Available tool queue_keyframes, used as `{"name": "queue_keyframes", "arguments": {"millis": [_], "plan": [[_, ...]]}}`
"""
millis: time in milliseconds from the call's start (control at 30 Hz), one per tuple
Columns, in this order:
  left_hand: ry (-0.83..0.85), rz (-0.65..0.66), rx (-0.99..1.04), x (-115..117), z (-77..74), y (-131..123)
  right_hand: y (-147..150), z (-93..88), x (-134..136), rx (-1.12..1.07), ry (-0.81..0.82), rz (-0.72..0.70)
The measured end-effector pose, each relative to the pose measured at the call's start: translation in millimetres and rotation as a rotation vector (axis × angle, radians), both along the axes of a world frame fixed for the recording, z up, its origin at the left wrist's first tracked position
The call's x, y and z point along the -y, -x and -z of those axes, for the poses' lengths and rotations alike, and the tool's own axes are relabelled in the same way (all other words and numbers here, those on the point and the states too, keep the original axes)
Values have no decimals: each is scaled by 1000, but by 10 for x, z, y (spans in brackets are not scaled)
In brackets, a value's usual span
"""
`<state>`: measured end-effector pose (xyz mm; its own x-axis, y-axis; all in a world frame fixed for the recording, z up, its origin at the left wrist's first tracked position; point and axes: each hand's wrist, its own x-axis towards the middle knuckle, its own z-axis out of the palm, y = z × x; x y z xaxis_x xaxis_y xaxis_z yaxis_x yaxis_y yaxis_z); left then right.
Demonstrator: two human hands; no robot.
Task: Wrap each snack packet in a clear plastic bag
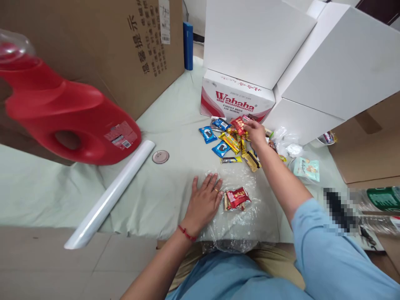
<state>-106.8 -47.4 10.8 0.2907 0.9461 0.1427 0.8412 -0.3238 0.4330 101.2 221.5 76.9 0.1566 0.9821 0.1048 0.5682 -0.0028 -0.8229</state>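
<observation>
My left hand (pixel 206 196) lies flat with its fingers spread, over the left edge of a clear plastic bag (pixel 243 229). Beside it, on the bag, rest a red snack packet (pixel 239 197) and a beige one partly beneath. Farther off, my right hand (pixel 255 132) pinches a red packet (pixel 238 125) at the back of a pile of wrapped snacks. In that pile are blue packets (pixel 208 134), a yellow packet (pixel 229 143) and a gold packet (pixel 251 161). My right forearm hides part of the pile.
Behind the pile stands a Wahaha water carton (pixel 236 98) beneath white boxes (pixel 250 41). A red detergent jug (pixel 78 121), a white roll (pixel 109 196) and a round disc (pixel 160 156) are to the left. Plastic bottles (pixel 378 200) and a mint-green packet (pixel 306 169) are at right.
</observation>
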Motion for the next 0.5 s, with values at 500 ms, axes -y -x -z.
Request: {"name": "queue_keyframes", "arguments": {"millis": [500], "plan": [[38, -50, -63, -39, 34, -1, -607, 50, 2028, -366, 499, -742]]}}
